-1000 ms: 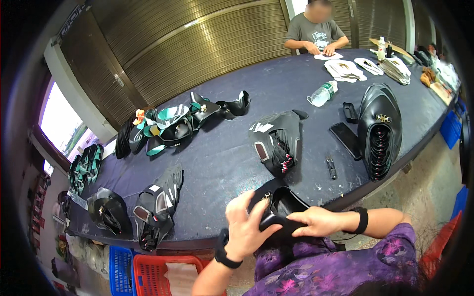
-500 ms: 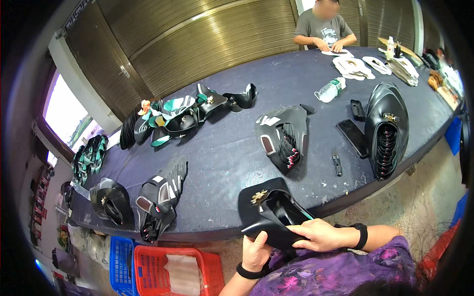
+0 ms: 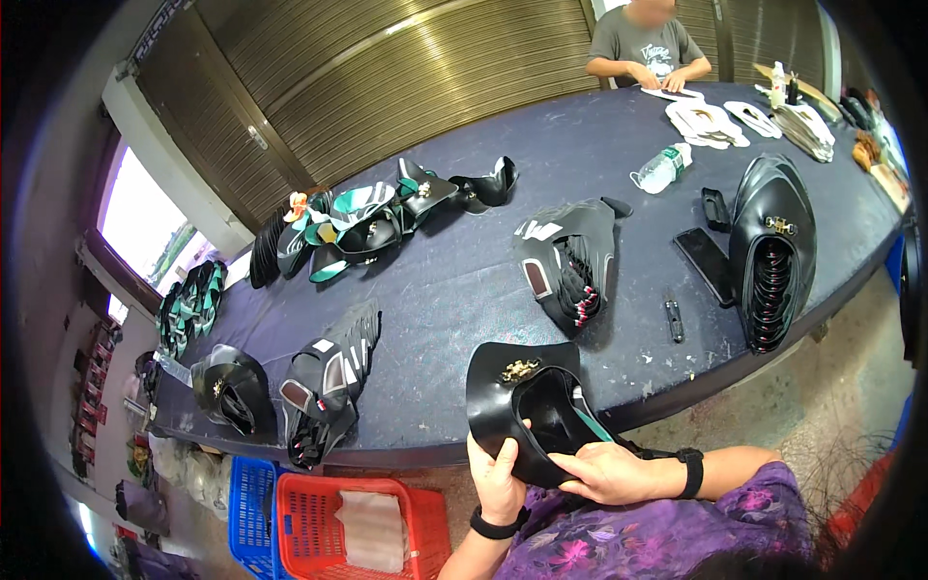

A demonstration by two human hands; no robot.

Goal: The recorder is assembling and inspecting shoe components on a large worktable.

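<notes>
In both hands I hold a black shoe upper point(image 3: 491, 394) with a gold metal ornament on its front, at the near edge of the table. My left hand point(image 3: 498, 483) grips its lower left edge, the thumb on the inner side. My right hand point(image 3: 609, 474) is closed on the near right edge, thumb and index finger by the opening, where green lining shows. A pile of grey and black uppers point(image 3: 570, 227) lies just beyond. To the right are small thread snips point(image 3: 674, 321) and a stack of nested black uppers point(image 3: 766, 196) with a gold ornament.
A dark phone point(image 3: 705, 267), a small black case point(image 3: 715, 209) and a plastic bottle point(image 3: 663, 171) lie on the dark table point(image 3: 435, 300). More uppers point(image 3: 372, 230) are piled left. Red point(image 3: 425, 512) and blue baskets point(image 3: 251, 522) stand below. Across, a person point(image 3: 650, 53) handles white pieces.
The upper has tilted up, so its front and opening face me more. My left hand has shifted slightly and its fingers now reach further round the edge. The whole view has swung a little.
</notes>
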